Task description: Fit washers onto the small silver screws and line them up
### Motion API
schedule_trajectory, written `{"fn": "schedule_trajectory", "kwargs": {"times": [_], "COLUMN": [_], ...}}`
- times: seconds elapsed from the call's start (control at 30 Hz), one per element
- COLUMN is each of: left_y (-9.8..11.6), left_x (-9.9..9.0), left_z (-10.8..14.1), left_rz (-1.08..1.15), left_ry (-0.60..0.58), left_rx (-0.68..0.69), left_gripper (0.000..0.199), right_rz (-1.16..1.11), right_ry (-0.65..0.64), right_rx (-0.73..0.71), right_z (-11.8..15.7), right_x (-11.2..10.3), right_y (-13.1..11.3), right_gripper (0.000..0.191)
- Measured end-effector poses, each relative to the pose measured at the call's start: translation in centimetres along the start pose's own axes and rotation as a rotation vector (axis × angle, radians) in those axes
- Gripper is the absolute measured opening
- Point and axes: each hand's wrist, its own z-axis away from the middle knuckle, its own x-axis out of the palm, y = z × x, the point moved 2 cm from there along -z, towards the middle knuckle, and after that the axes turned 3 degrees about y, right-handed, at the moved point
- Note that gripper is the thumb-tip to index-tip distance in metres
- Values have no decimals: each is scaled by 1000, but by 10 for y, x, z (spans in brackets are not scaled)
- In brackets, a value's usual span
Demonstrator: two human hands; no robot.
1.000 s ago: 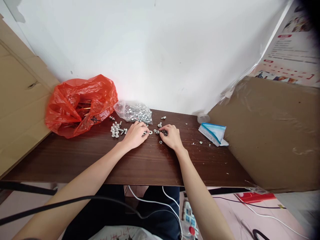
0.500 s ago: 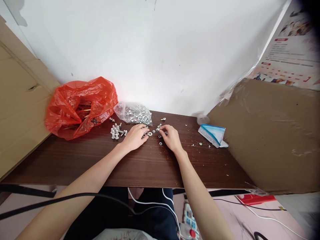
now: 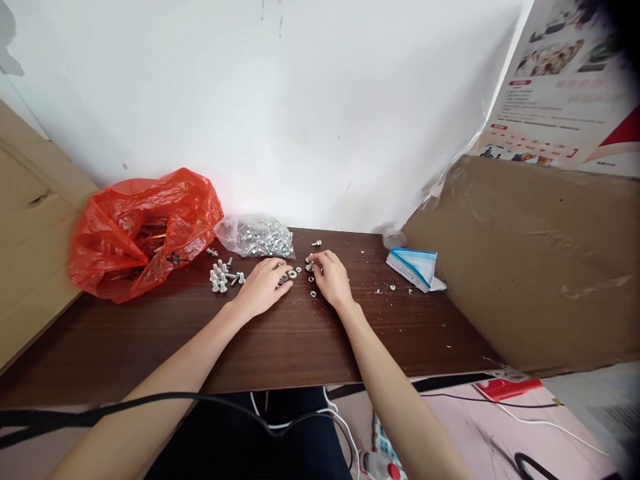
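My left hand [image 3: 263, 287] rests on the dark brown table with its fingers apart, over some washers partly hidden beneath them. A flat washer [image 3: 293, 274] lies just right of its fingertips. My right hand [image 3: 331, 277] has thumb and index finger pinched at a small metal bolt [image 3: 309, 265], which is partly covered by the fingers. Nuts [image 3: 313, 293] lie close to that hand's left side. Several bolts stand in a cluster [image 3: 219, 277] left of my left hand. Another bolt [image 3: 317, 243] lies behind my right hand.
A red plastic bag [image 3: 145, 233] sits at the back left, beside a clear bag of metal hardware [image 3: 257, 237]. At the right are a blue-and-white packet [image 3: 413, 269], a clear round container [image 3: 394, 238] and small scraps. Cardboard flanks both sides of the table [image 3: 280, 350].
The view has shifted slightly, moving the table items left in the picture. The bolt at my right fingertips stood up visibly before; now it sits lower and is more covered.
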Motion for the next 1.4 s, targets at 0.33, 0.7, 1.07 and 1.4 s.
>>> {"fn": "schedule_trajectory", "kwargs": {"times": [0.33,0.7,1.07,1.4], "left_y": [0,1,2,6], "left_x": [10,6,5,10], "left_z": [3,1,-5,-4], "left_rz": [-66,-7,-41,-93], "left_ry": [-93,-115,-128,-92], "left_rx": [89,33,46,157], "left_gripper": [49,43,47,44], "right_rz": [-40,66,-151,-248], "right_ry": [83,-229,-242,-159], "right_rx": [57,34,164,301], "right_z": [31,45,18,-22], "right_x": [-48,-67,-81,-49], "right_y": [12,39,56,44], "right_gripper": [26,19,13,10]}}
